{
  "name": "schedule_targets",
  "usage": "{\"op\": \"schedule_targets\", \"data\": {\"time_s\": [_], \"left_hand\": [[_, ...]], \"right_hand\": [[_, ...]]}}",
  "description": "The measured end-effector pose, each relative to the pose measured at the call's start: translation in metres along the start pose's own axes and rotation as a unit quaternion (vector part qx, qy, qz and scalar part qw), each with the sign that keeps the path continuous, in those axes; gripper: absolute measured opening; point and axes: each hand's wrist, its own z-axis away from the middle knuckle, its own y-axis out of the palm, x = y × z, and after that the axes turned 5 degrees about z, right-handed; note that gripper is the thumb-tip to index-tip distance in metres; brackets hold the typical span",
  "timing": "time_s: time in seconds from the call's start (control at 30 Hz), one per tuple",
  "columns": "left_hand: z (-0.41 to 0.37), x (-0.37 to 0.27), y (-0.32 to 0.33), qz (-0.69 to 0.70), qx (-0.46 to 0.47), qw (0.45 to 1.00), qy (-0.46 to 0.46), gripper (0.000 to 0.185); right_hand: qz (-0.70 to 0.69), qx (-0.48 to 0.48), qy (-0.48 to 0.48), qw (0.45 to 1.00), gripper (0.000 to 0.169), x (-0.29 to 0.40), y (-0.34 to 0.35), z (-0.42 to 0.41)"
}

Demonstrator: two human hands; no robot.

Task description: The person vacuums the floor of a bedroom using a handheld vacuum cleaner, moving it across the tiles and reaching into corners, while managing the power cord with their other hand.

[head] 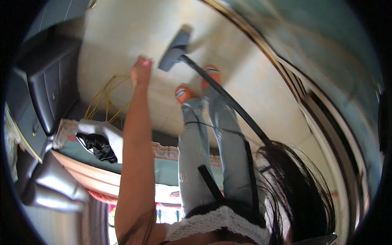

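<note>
My left hand is raised over the floor at upper left of centre, its fingers curled; a small pink spot shows at them, too blurred to name. Right of it, a grey vacuum cleaner floor head stands on the pale floor. Its dark tube slants down to the right and disappears behind long dark hair. My right hand is out of view. Below the floor head are my feet in orange shoes. A thin dark cord crosses in front of my jeans.
Black padded furniture stands at the left. Beside my left forearm are thin yellow rods and a white item with a black cloth on it. A gold-coloured edge curves along the floor's right side.
</note>
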Motion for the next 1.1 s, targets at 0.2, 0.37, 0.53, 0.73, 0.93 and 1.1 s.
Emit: {"op": "schedule_targets", "data": {"time_s": [0.2, 0.37, 0.53, 0.73, 0.93, 1.1], "left_hand": [[0.100, -0.043, -0.118, 0.329, 0.023, 0.944, 0.014, 0.019], [0.146, -0.117, -0.226, 0.162, -0.042, 0.953, 0.253, 0.035], [0.093, -0.099, -0.286, 0.311, 0.067, 0.936, 0.149, 0.028], [0.180, -0.207, -0.330, -0.263, -0.072, 0.878, 0.393, 0.034], [0.202, -0.268, -0.340, -0.555, -0.149, 0.713, 0.401, 0.037], [0.244, -0.340, -0.314, -0.510, -0.059, 0.647, 0.564, 0.027]], "right_hand": [[-0.116, -0.094, -0.061, 0.987, 0.028, 0.027, -0.018, 0.016], [-0.232, -0.192, -0.179, 0.937, 0.046, 0.030, -0.021, 0.069], [-0.293, -0.217, -0.277, 0.889, 0.044, 0.060, -0.037, 0.090], [-0.394, -0.217, -0.303, 0.840, 0.044, 0.059, -0.032, 0.147], [-0.459, -0.251, -0.321, 0.789, 0.033, 0.076, -0.030, 0.157], [-0.478, -0.287, -0.306, 0.772, 0.027, 0.083, -0.015, 0.140]]}}
